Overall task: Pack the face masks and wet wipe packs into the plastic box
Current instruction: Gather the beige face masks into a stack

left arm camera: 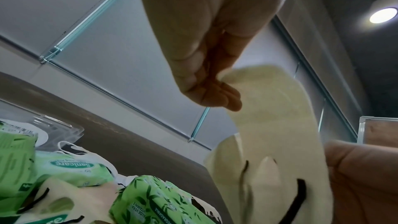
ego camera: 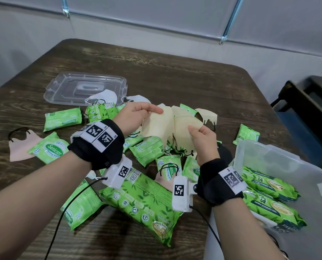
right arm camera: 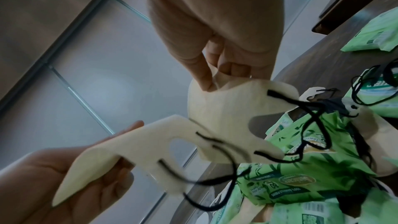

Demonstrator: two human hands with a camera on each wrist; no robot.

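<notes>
At the centre of the head view both hands hold cream face masks (ego camera: 167, 126) with black ear loops above the desk (ego camera: 175, 77). The left hand (ego camera: 137, 114) pinches the upper edge of one mask between thumb and curled fingers; the right hand (ego camera: 203, 141) grips the lower right part of the bunch, fingers closed round it. Whether each hand has a separate mask or they share a stack is hard to tell.

Below them lies a heap of green wet wipe packs. Small ones read "Sanicare" (ego camera: 49, 149) and "15". A large leaf-printed pack (ego camera: 143, 201) sits at lower centre, its gold label upside down and not legible. The left wrist view shows "ALOE VERA VITAMIN E" on a pack (left arm camera: 150, 202); the right wrist view shows "80" and "100% BAMBOO FIBERS".

The plastic box (ego camera: 306, 169) stands at the lower right, holding large packs marked "80" (ego camera: 269, 186). Its clear lid (ego camera: 66, 89) lies at the upper left, a white mask (ego camera: 107, 96) on its near edge. A pink mask (ego camera: 19, 147) lies at the far left.
</notes>
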